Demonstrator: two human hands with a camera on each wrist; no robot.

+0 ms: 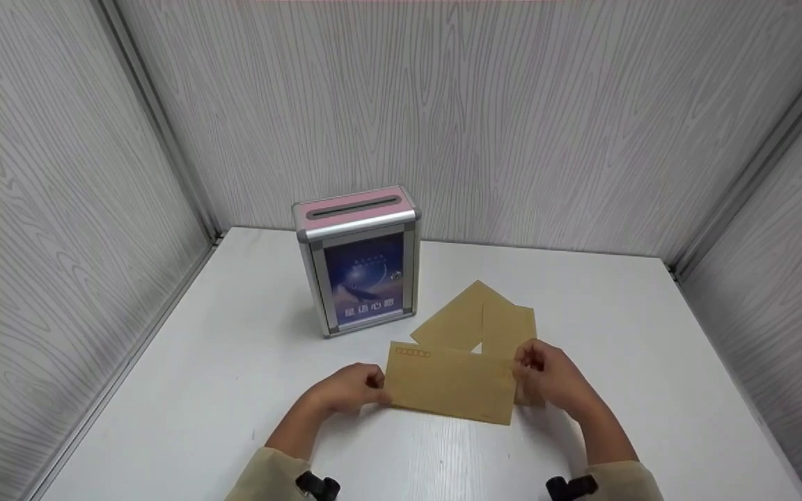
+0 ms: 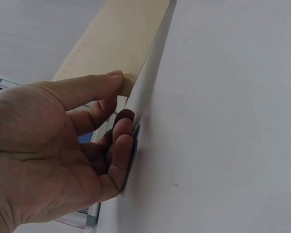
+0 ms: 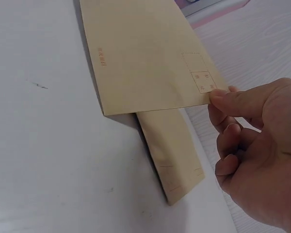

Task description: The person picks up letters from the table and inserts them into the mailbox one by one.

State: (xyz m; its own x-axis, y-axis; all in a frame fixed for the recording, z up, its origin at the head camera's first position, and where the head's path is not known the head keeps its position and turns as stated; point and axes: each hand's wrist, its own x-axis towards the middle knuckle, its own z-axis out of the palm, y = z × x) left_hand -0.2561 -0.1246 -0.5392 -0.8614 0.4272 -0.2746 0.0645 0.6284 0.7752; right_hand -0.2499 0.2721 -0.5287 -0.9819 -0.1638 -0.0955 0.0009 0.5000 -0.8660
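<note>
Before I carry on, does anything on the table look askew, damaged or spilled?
Only minor things: partly hidden by the envelope in the left hand and right hand, loose envelopes lie at different angles, not squarely stacked; a small dark mark shows on the white table. No damage or spill is visible.

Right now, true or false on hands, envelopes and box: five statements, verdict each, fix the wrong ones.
1. The left hand pinches the front envelope near a corner. True.
2. The right hand is clear of the front envelope. False: it pinches the opposite end.
3. The box has a slot in its pink top. True.
4. The front envelope is partway into the slot. False: both hands hold it outside the box.
5. In the head view, the front envelope partly covers the other envelopes. True.
</note>
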